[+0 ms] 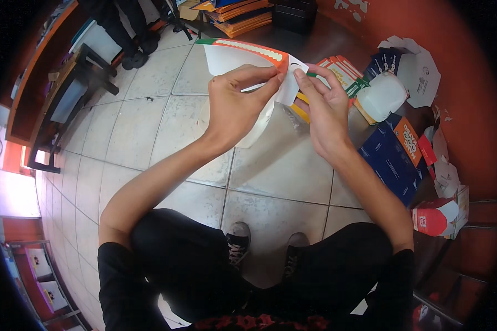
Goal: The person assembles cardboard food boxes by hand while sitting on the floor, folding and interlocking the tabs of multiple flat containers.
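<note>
Up in front of me I hold a folded paperboard carton piece (232, 59), white on one face with an orange, green and cream printed edge. My left hand (232, 105) pinches that edge near its right end between thumb and fingertips. Close beside it, my right hand (327, 107) grips a white flap with a dark curved mark, its thumb on the near face and its fingers behind. A yellow part shows under the right fingers. The fingers cover the spot where the flap and the printed edge come together.
Flat printed cartons (342, 74), a white container (382, 96) and a blue and orange carton (392, 157) lie at the right. Beyond them stands a red and white box (437, 219). Flattened cartons (240, 22) are stacked at the back. Another person's legs (128, 36) show far left.
</note>
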`<state>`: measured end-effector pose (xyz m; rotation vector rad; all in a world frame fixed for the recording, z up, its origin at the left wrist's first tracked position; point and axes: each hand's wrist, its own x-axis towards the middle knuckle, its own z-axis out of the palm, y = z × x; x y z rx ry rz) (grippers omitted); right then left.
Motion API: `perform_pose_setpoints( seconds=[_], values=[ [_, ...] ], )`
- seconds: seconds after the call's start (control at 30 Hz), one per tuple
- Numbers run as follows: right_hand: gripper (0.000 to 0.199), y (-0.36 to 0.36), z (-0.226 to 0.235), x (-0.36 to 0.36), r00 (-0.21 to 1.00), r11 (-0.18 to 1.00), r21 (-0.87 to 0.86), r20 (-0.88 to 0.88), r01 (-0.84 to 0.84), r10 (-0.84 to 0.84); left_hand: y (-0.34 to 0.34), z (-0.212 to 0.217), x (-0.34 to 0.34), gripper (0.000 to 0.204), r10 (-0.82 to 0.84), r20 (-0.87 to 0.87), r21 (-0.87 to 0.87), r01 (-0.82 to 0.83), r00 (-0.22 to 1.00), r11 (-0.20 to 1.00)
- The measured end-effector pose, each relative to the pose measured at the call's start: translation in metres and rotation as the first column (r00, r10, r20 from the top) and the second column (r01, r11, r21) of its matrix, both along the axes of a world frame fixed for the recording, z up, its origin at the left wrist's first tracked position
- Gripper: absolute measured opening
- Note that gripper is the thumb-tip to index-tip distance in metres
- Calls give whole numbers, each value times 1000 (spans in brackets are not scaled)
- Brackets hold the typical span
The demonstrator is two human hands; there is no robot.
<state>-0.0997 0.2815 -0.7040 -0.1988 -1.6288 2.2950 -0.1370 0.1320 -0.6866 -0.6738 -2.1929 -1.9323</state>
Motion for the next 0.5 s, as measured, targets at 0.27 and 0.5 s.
perform_pose_setpoints(
  seconds=[0.27, 0.5],
  values=[
    [25, 1, 3, 3, 997, 997, 44, -55, -57, 60, -5, 0, -8, 21, -19, -101, -87, 11, 995, 996],
    [31, 3, 5, -2, 998, 998, 57, -48, -29, 32, -2, 1, -8, 21, -46, -138, -89, 34, 989, 995]
  ],
)
